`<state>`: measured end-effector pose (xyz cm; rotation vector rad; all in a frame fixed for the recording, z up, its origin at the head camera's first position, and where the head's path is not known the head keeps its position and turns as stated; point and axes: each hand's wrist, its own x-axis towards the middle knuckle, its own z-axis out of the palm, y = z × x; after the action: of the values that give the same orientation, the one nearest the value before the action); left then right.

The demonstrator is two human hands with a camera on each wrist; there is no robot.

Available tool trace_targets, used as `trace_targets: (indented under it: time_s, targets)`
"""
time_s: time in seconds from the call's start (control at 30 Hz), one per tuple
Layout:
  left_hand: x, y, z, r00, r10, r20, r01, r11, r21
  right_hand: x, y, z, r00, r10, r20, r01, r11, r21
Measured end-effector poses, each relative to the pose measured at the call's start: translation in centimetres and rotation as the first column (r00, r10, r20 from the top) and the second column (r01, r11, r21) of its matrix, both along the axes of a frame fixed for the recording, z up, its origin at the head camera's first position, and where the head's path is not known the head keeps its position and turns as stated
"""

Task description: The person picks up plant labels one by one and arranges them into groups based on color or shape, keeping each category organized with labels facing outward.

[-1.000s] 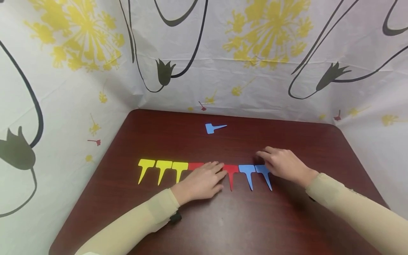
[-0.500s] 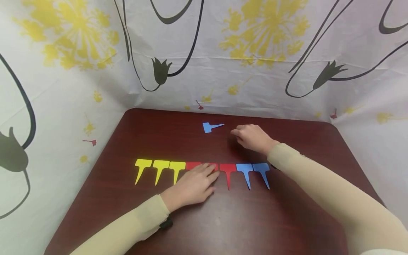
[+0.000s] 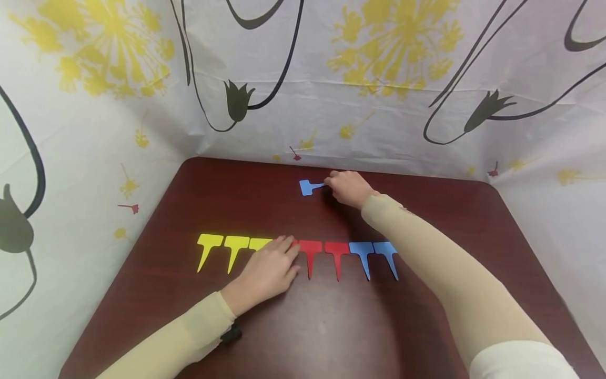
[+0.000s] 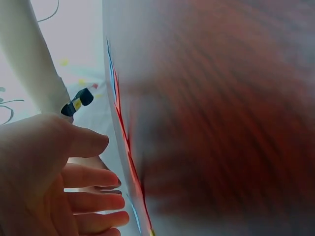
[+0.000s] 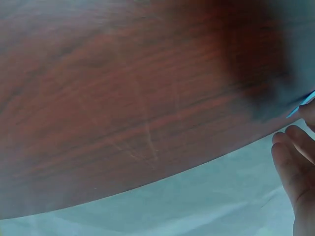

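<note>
A lone blue T-shaped plant label (image 3: 306,187) lies on its side near the table's far edge. My right hand (image 3: 350,188) is at its pointed end, covering the tip. In the right wrist view, the thumb overlaps a sliver of that label (image 5: 301,104), while the other fingertips are apart from the thumb. My left hand (image 3: 266,267), fingers extended, hovers at or touches the row of labels and partly hides a yellow label (image 3: 259,243) and a red one. Beside it in the row are more red labels (image 3: 311,246) and blue labels (image 3: 362,247).
Further yellow labels (image 3: 209,240) form the row's left end. The dark wood table (image 3: 331,326) has rounded corners. Patterned white cloth (image 3: 293,105) hangs behind and at both sides. My right forearm (image 3: 440,263) passes over the right side of the table.
My right hand has moved from the row's right end forward and left to the lone blue label. My left hand has slid left, uncovering a red label. The labels stay put.
</note>
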<state>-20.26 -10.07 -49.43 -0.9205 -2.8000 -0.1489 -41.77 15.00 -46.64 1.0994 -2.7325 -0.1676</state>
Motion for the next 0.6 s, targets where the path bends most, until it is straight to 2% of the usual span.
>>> trace_targets:
  time_s: [0.3, 0.47, 0.6]
  targets:
    - [-0.1, -0.5, -0.6, 1.000, 0.010, -0.025, -0.010, 1.000, 0.014, -1.4, -2.9, -0.8, 0.999, 0.041, -0.007, -0.040, 0.989, 0.140]
    - [-0.5, -0.4, -0.7, 0.999, -0.018, -0.037, 0.019, 1.000, 0.005, -1.5, -2.8, -1.1, 0.998, 0.037, -0.044, -0.029, 0.984, 0.177]
    - [-0.5, -0.5, -0.8, 0.999, -0.022, -0.023, 0.022, 1.000, -0.006, -1.5, -2.6, -1.3, 0.996, 0.068, -0.051, -0.057, 0.980, 0.193]
